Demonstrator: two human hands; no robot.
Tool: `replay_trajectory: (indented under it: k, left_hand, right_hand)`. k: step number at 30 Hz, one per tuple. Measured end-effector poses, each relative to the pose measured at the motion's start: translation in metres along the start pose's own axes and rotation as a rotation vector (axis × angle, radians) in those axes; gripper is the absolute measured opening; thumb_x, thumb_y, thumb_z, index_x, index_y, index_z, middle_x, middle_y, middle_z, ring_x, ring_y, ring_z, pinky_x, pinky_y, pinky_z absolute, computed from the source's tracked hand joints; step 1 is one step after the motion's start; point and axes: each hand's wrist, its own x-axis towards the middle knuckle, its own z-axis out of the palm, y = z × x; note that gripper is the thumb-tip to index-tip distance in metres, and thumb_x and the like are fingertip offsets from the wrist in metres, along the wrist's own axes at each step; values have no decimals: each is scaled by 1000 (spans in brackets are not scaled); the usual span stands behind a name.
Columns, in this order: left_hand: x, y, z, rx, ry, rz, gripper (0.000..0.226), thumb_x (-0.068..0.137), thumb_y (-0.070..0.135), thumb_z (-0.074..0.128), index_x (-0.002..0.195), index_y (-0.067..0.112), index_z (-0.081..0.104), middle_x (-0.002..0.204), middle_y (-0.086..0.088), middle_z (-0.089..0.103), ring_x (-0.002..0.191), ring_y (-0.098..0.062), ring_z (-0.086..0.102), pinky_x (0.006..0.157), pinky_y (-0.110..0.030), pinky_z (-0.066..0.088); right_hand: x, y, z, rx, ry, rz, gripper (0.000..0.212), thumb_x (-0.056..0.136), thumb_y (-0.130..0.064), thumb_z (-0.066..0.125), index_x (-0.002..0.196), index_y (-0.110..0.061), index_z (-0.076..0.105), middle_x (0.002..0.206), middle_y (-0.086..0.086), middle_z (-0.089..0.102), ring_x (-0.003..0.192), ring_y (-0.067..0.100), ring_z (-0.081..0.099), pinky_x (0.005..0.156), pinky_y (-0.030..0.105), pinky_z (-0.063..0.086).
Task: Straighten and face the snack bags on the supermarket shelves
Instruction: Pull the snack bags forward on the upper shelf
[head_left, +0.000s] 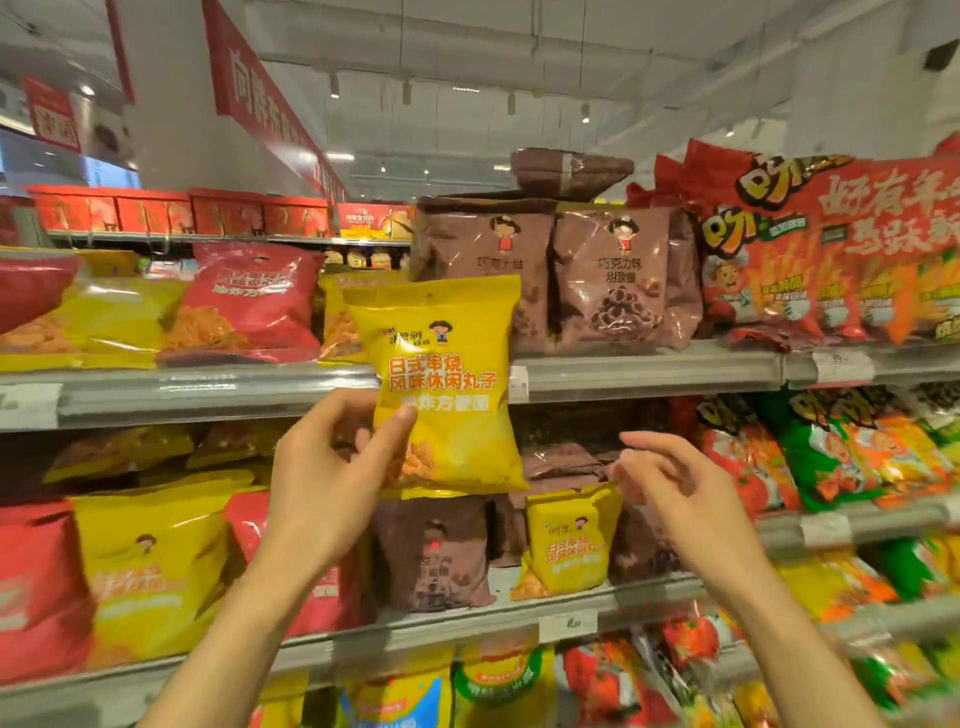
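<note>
My left hand (337, 467) pinches a yellow snack bag (447, 384) by its lower left side, thumb on the front, and holds it upright in front of the top shelf's rail (649, 371). The bag's printed face points at me. My right hand (675, 483) hovers to the right of the bag, fingers loosely spread, holding nothing. A matching smaller-looking yellow bag (569, 545) stands on the middle shelf among brown bags (434, 553). More yellow bags (340, 317) sit on the top shelf behind the held one.
Brown chocolate snack bags (608, 280) stand on the top shelf, one lying flat on top of them (571, 171). Large red multipacks (831, 249) fill the right. Red bags (249, 306) and yellow bags (145, 566) crowd the left shelves. Red gift boxes (156, 210) line a far shelf.
</note>
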Motion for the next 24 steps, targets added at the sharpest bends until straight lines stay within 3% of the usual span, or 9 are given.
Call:
replay_trajectory:
  k: [2,4,6,8,11,13,19,21,24]
  left_hand:
    - [-8,-9,-24,12,-1,-5,15,88,38,74,86,23,71,69,-8,65,69,-31,66,67,-44,59]
    - [-16,-19,-45,7,-9,-27,12,90,31,74,86,20,71,73,-19,63,60,-15,57,60,-22,50]
    - [-24,-27,-62,37,-11,-56,13,89,30,74,88,17,70,74,-24,61,58,-7,48,54,-15,39]
    - [-33,-34,-77,18,7,-85,21,86,37,74,88,17,70,75,-27,61,61,-11,48,56,-23,42]
    - [-42,-44,-97,-42,63,-165,36,82,53,78,92,19,71,79,-31,61,69,-42,62,68,-48,60]
    - [-45,-46,-105,-61,87,-184,41,79,58,77,94,20,71,79,-30,62,76,-50,65,69,-64,58]
    - [-46,-32,-108,-12,90,-177,16,87,30,75,89,16,70,80,-36,61,63,-21,54,57,-50,52]
    - [-43,-26,-111,23,101,-166,19,84,37,74,88,19,71,79,-30,64,63,-28,58,61,-48,54]
    - [-40,-22,-115,33,129,-163,19,84,40,74,88,21,72,78,-24,67,75,-37,64,69,-55,59]
  right_hand:
    - [-22,6,20,20,34,20,18,96,-10,65,113,-12,69,90,14,76,84,7,73,74,13,53]
    - [-40,10,40,43,52,52,17,96,-9,65,112,-12,69,92,17,76,83,9,72,75,17,55]
    - [-57,11,57,54,62,74,16,96,-8,64,110,-12,69,91,15,76,82,7,72,72,13,53]
    - [-69,9,71,54,74,81,15,96,-8,64,110,-12,69,90,13,76,82,8,72,72,11,51]
    - [-81,4,83,43,75,90,14,96,-12,65,109,-15,70,90,10,77,88,14,73,75,11,51]
    - [-84,0,85,44,81,99,14,96,-13,65,110,-14,70,90,11,77,90,18,73,75,12,52]
    - [-79,-11,88,55,80,85,15,96,-16,65,109,-20,70,89,2,77,88,16,73,78,21,57]
    - [-73,-13,90,72,70,82,14,96,-15,65,108,-20,70,89,1,77,86,14,74,74,16,56]
    - [-64,-16,94,64,53,59,15,95,-14,66,108,-20,70,86,-2,76,84,6,72,73,10,53]
